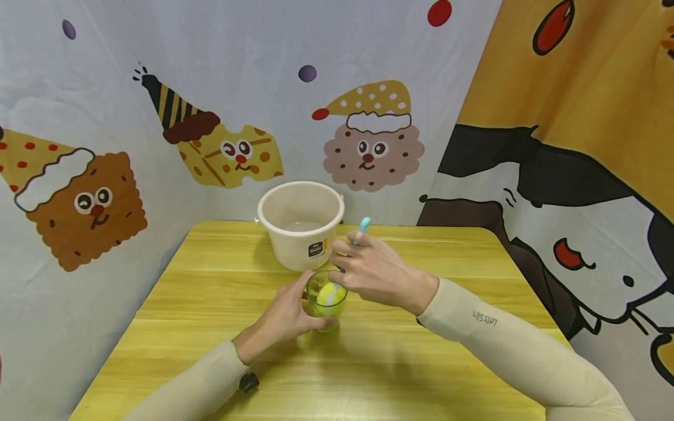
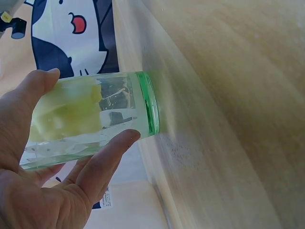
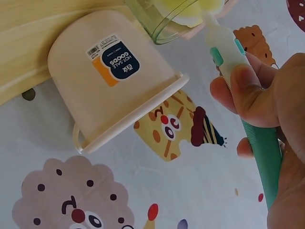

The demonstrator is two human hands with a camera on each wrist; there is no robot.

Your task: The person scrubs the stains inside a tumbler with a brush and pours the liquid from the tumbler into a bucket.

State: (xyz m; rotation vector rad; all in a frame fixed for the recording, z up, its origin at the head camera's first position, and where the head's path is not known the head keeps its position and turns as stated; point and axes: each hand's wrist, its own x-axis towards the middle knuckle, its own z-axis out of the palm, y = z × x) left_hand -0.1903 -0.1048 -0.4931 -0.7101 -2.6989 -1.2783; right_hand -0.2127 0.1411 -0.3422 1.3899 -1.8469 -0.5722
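My left hand (image 1: 284,313) grips a clear green-tinted drinking glass (image 1: 330,321), thumb on one side and fingers on the other. In the left wrist view the base of the glass (image 2: 148,102) is at or very near the tabletop; I cannot tell if it touches. My right hand (image 1: 376,272) holds a cup brush by its green handle (image 3: 264,160), thumb pressed along the white neck. The brush's yellow and white sponge head (image 1: 329,295) sits inside the glass, and blurs yellow through its wall in the left wrist view.
A cream plastic bucket (image 1: 284,242) with a label stands just behind the glass, near the table's back edge. The wood-grain table (image 1: 210,292) meets a cartoon-printed cloth (image 1: 237,70) at the back. A small black object (image 1: 248,383) shows by the left wrist.
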